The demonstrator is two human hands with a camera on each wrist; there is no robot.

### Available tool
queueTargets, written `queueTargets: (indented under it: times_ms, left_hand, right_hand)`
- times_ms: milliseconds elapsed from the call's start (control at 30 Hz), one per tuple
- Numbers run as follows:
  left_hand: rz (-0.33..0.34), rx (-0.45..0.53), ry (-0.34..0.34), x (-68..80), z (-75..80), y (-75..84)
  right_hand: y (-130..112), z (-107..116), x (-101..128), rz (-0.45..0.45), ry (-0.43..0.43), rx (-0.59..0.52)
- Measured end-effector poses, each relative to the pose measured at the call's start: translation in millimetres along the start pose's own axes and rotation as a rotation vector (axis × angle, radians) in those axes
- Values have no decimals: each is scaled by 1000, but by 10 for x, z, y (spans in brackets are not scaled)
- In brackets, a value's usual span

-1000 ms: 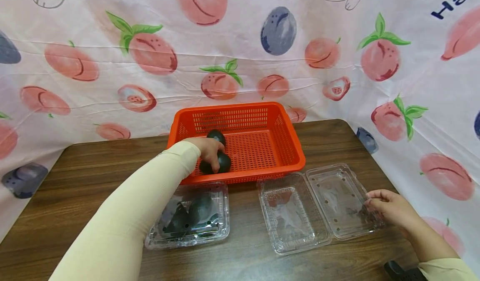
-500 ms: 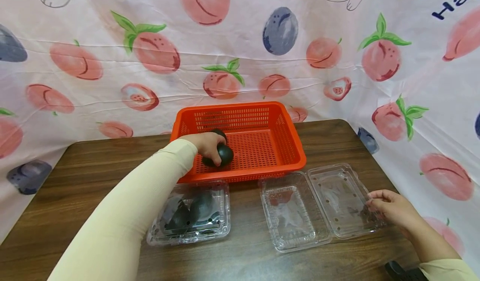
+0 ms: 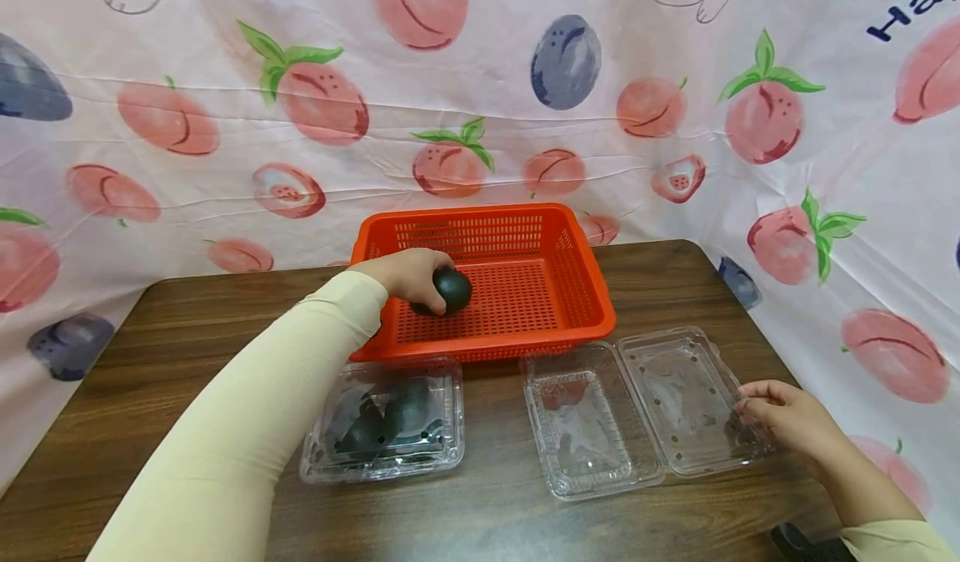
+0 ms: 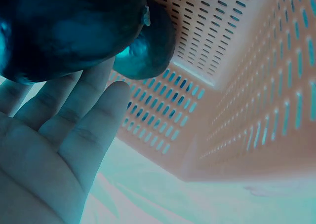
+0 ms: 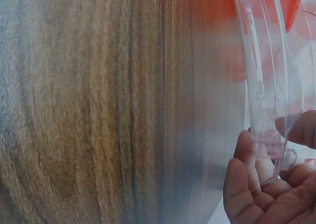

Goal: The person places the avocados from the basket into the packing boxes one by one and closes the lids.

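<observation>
Gripping a dark avocado (image 3: 455,290) with curled fingers, the left hand (image 3: 409,277) is over the red basket (image 3: 517,299); the right hand (image 3: 783,418) pinches the edge of the open clear clamshell lid (image 3: 681,403).

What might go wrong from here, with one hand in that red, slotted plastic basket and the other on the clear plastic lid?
The smooth, dark, oval fruit in the left hand could slip and drop into the basket.

A second dark, rounded fruit shows close by in the left wrist view, so the two might knock together.

The right hand pinches the thin lid at its edge; a tug might bend it.
</observation>
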State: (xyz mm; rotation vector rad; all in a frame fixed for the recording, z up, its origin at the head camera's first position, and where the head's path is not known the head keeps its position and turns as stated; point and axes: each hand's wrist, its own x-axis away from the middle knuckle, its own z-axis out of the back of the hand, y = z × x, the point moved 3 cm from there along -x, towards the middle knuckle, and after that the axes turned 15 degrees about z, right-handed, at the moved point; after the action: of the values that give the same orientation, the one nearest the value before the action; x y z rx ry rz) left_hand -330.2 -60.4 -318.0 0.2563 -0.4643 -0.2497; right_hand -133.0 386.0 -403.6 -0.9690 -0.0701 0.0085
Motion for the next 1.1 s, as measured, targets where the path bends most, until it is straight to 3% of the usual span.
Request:
queueTargets:
  times_ms: [633, 1100]
  left_hand:
    - [-72, 36, 176, 318, 114, -100]
    - [-79, 89, 236, 491, 108, -148]
  right_hand:
    - [-61, -14, 59, -12, 9, -10]
    - [-58, -19, 101, 7, 27, -28]
